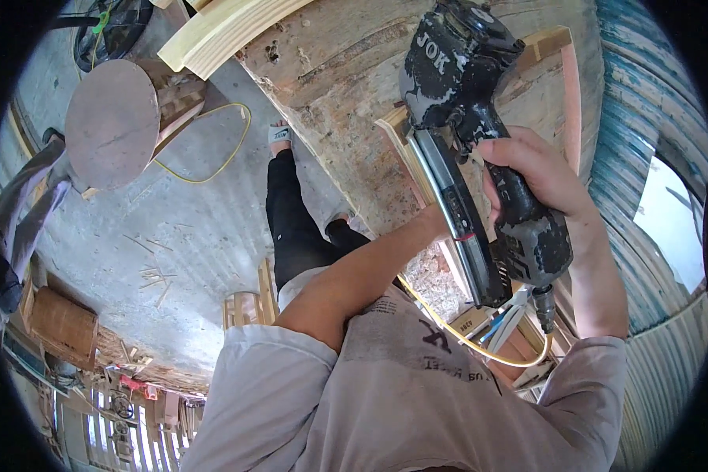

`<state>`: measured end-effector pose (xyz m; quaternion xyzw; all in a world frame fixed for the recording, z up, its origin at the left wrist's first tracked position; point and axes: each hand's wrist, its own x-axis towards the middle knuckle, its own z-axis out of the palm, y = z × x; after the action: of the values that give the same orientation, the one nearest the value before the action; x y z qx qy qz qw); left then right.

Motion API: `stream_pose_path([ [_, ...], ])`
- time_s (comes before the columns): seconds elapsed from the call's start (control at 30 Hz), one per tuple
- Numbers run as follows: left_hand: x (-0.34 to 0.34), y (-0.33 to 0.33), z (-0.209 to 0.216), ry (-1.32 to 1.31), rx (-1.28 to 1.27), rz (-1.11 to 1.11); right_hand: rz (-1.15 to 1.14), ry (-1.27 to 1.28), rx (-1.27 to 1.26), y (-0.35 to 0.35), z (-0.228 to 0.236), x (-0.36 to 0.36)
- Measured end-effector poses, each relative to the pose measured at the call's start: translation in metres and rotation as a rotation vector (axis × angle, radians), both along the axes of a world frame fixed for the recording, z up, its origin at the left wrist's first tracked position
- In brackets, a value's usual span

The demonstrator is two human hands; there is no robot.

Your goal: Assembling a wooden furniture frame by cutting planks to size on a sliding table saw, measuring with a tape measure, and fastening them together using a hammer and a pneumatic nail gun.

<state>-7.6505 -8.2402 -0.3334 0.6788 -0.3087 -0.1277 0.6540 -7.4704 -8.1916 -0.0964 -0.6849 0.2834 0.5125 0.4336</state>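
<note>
- Our right hand [546, 171] clamped one scuffed black metal nail gun [519, 200], upper right.
- One thin yellow hose [511, 363] curved below.
- We couldn't tell the grip of our left hand [433, 223].

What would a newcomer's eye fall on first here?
First, the scuffed black pneumatic nail gun in the right hand, right of centre, a yellow air hose looping from its handle's base. Then the large brown disc at upper left, and the blue-streaked corrugated sheeting along the right edge.

A loose greyish T-shirt [417, 409] with short sleeves [279, 366] — dark print [436, 337] on its chest; black trousers [295, 208] — and a light grey-strapped slipper [279, 134], dark marking across it.
</note>
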Motion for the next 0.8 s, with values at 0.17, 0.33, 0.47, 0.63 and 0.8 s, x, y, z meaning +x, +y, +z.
stream_pose_path([
  [0.17,0.002,-0.004,-0.001,0.106,-0.038,0.005,0.093,0.124,0.066,-0.004,-0.007,0.005],
  [0.33,-0.007,0.007,-0.003,0.205,-0.082,0.016,-0.029,0.012,0.019,-0.005,0.009,0.005],
  [0.47,-0.006,0.003,-0.007,0.294,-0.103,0.022,-0.09,0.0,-0.041,-0.005,0.014,0.01],
  [0.63,-0.009,-0.001,-0.009,0.398,-0.136,0.019,-0.091,-0.017,-0.099,-0.004,0.012,0.008],
  [0.8,-0.015,-0.004,-0.012,0.507,-0.151,0.031,0.069,0.049,-0.048,0.0,0.0,0.01],
])
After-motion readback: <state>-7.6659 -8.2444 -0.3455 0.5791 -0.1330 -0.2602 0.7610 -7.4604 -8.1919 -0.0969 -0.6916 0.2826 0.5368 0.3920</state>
